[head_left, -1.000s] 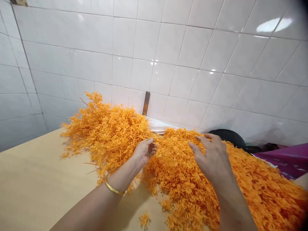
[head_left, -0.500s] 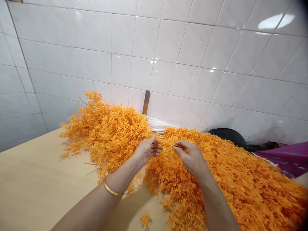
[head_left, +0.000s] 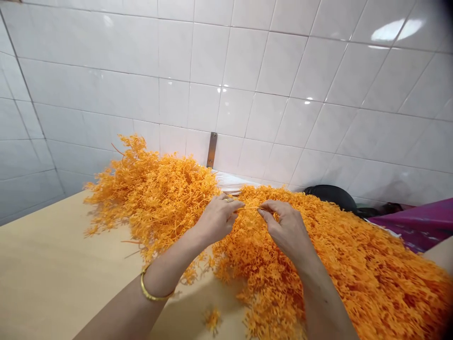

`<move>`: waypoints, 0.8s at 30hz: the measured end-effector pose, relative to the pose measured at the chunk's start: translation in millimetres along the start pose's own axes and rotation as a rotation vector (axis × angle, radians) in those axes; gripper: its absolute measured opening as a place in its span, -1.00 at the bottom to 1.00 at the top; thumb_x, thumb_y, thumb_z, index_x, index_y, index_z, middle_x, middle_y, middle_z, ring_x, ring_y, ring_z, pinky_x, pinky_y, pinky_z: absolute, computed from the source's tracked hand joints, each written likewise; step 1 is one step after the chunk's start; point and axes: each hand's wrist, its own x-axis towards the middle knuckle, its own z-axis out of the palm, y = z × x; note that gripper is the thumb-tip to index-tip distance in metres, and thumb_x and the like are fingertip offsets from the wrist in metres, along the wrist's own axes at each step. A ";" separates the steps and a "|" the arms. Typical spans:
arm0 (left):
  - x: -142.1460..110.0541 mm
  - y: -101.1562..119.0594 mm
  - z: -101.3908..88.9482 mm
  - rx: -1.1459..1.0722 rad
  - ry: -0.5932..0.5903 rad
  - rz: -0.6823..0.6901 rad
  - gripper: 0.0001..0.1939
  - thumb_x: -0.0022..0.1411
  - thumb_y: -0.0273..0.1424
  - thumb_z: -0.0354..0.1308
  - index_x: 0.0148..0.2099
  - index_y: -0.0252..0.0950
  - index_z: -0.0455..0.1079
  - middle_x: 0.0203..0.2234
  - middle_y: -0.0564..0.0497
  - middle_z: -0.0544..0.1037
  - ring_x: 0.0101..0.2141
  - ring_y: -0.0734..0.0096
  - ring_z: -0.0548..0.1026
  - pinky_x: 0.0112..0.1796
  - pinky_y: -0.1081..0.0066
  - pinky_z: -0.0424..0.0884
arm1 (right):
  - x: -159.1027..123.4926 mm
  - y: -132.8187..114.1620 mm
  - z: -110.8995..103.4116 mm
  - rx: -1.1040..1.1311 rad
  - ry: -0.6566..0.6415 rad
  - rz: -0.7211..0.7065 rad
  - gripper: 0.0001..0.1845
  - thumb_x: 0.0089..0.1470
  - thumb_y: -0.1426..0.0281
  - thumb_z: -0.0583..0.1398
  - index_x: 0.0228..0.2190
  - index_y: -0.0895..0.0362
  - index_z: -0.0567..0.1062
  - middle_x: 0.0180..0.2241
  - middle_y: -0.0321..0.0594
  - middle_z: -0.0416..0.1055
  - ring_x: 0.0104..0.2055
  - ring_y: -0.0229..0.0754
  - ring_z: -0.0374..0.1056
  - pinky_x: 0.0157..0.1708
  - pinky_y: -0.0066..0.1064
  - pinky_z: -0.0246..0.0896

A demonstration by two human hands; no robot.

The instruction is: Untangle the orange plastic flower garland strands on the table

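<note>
Between my two hands runs a thin orange stem (head_left: 251, 208), held roughly level. My left hand (head_left: 219, 217) pinches its left end, with the back of the hand turned up. The fingertips of my right hand (head_left: 285, 224) are closed on the other end. Just behind my left hand lies a loose pile of orange artificial sprigs with stems (head_left: 159, 189). Under and around my right hand spreads a larger heap of small orange plastic flower pieces (head_left: 354, 264). Fingers partly hide the ends of the stem.
A single orange piece (head_left: 213, 320) lies on the pale wooden table (head_left: 63, 255). White cloth (head_left: 233, 180) and black round objects (head_left: 332, 197) sit along the tiled wall (head_left: 177, 99), which has a metal strip (head_left: 211, 150). Purple material (head_left: 421, 224) is at right.
My right hand moved left from over the heap and closed on the stem. My left hand turned over, palm downward, and now pinches the stem's left end.
</note>
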 end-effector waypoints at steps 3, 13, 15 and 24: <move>0.5 -5.6 10.7 -0.041 0.043 -0.083 -0.78 0.12 -0.45 -0.10 -0.38 -0.31 0.39 -0.59 0.00 0.40 -0.49 0.45 0.30 -0.44 0.47 0.17 | 1.2 1.2 3.7 -0.056 0.103 -0.001 -0.79 -0.04 0.35 0.05 -0.37 0.14 0.42 -0.35 -0.16 0.34 -0.23 -0.10 0.20 -0.21 -0.26 0.05; -0.2 -6.6 16.7 -0.082 0.076 -0.268 -0.63 0.12 -0.33 -0.10 -0.66 -0.31 -0.07 -0.79 0.15 0.01 -0.69 0.62 -0.01 -0.60 0.50 -0.12 | 0.0 -6.7 7.7 0.162 0.014 -0.104 -0.63 -0.07 0.25 0.12 -0.18 0.11 0.34 -0.18 -0.16 0.31 -0.11 -0.11 0.17 -0.11 -0.23 0.07; 0.1 -4.4 15.1 -0.083 0.046 -0.260 -0.64 0.11 -0.36 -0.09 -0.67 -0.32 -0.05 -0.79 0.15 0.01 -0.69 0.62 -0.01 -0.60 0.50 -0.12 | -0.4 -6.5 10.6 0.169 -0.012 -0.091 -0.54 -0.11 0.20 0.15 -0.14 0.10 0.33 -0.19 -0.15 0.32 -0.12 -0.08 0.17 -0.13 -0.20 0.07; -3.7 -3.8 29.0 -0.072 0.001 -0.068 -0.68 0.13 -0.39 -0.08 -0.65 -0.33 0.07 -0.75 0.13 0.08 -0.65 0.60 0.08 -0.56 0.52 -0.01 | -0.8 -9.2 21.8 0.183 0.184 -0.123 -0.81 0.01 0.39 0.03 -0.52 0.12 0.40 -0.48 -0.26 0.36 -0.36 -0.20 0.22 -0.28 -0.32 0.08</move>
